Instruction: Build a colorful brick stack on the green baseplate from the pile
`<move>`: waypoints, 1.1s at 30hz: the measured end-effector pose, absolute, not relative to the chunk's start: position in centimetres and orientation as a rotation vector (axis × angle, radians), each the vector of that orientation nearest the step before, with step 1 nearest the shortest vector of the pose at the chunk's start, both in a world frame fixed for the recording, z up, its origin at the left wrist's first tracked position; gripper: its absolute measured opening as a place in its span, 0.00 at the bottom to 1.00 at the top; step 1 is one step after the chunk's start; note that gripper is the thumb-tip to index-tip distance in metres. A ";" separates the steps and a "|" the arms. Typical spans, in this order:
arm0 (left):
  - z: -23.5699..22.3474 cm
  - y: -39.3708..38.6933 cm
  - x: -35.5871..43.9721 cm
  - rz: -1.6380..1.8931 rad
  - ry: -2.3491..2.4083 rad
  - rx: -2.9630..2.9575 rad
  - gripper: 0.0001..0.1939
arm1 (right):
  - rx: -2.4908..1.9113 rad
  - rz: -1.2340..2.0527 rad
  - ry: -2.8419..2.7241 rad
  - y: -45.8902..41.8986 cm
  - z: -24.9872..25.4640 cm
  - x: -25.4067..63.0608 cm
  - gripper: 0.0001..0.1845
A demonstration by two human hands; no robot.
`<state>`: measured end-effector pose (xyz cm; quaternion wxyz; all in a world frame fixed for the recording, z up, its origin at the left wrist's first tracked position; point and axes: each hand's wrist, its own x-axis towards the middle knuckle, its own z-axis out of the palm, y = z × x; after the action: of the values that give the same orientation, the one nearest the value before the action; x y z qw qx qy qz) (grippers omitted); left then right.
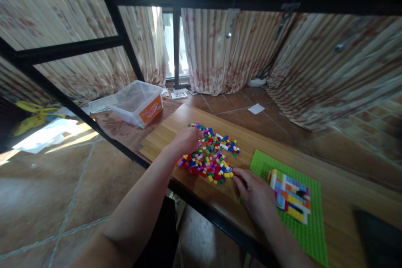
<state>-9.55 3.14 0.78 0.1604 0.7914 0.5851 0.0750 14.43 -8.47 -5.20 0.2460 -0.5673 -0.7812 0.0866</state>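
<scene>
Reaching into the toy-brick pile (216, 157), left hand (189, 139); grip unclear. Right hand (253, 188) at pile's near edge, fingers curled, contents indiscernible. Green baseplate (315, 234) beside it on counter (241, 132).

Unreadable lettering (150, 111) on orange label (154, 108)

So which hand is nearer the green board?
The right hand, close beside the green board; the left hand is farther off, over the pile of small bricks.
</scene>
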 end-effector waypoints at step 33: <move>0.0 3.1 -11.7 0.083 1.549 2.156 0.08 | -1.510 0.219 -2.155 -7.9 -6.3 13.8 0.13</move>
<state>-11.74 3.15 0.03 0.2404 0.7880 0.5660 0.0305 13.84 -7.94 -6.28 0.2480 -0.5539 -0.7908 0.0802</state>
